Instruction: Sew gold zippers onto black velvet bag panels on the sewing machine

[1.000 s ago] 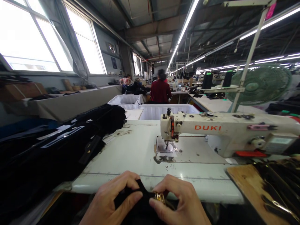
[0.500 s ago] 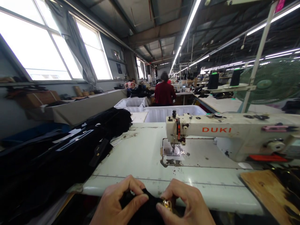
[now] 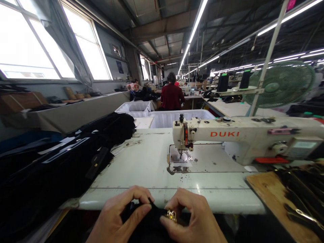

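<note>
- Since half a second ago, view has swung slightly right; hands and machine sit further left in frame. Grip essentially unchanged, so probably same handling step.
- Left hand [image 3: 112,216]: thumb and fingers pinching black fabric [image 3: 154,224].
- Right hand [image 3: 201,213]: pinching gold metal piece [image 3: 171,216] at the fabric's right side. Both pieces held at the near edge of the table [image 3: 134,175].
- Right: wooden board [image 3: 265,189], dark straps [image 3: 302,194] with gold-coloured hardware beside it.
- Sewing machine [image 3: 227,135]: nothing visible under the needle.
- Behind table: large white bin [image 3: 162,120], contents can't be seen.
- Smaller white bin [image 3: 126,110] beyond, contents unclear.
</note>
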`<move>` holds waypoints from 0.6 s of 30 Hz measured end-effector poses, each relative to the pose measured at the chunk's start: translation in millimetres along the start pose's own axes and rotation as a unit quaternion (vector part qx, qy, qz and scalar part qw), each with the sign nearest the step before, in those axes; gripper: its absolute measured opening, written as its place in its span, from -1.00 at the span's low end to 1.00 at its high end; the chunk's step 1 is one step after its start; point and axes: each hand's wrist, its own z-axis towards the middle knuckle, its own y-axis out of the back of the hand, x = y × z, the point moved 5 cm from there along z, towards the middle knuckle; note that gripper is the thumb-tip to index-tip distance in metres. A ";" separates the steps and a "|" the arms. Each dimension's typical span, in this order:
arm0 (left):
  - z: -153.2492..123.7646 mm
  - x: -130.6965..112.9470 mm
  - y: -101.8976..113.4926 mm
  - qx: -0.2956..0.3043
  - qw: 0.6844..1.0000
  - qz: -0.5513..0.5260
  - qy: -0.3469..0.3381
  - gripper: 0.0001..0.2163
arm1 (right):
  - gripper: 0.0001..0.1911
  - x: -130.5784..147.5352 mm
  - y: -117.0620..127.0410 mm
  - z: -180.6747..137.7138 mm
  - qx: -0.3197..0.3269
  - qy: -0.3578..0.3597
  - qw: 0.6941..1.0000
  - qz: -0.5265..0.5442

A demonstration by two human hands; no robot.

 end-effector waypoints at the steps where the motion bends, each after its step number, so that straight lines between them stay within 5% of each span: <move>1: -0.2 -0.4 -0.4 0.001 1.000 0.000 -0.002 -0.85 | -0.90 -0.4 0.4 -0.4 0.000 0.000 1.000 0.002; 18: 0.0 -4.4 -4.5 0.004 1.000 -0.002 -0.017 -0.83 | -0.87 -3.8 -2.0 -1.7 0.032 0.040 0.998 -0.037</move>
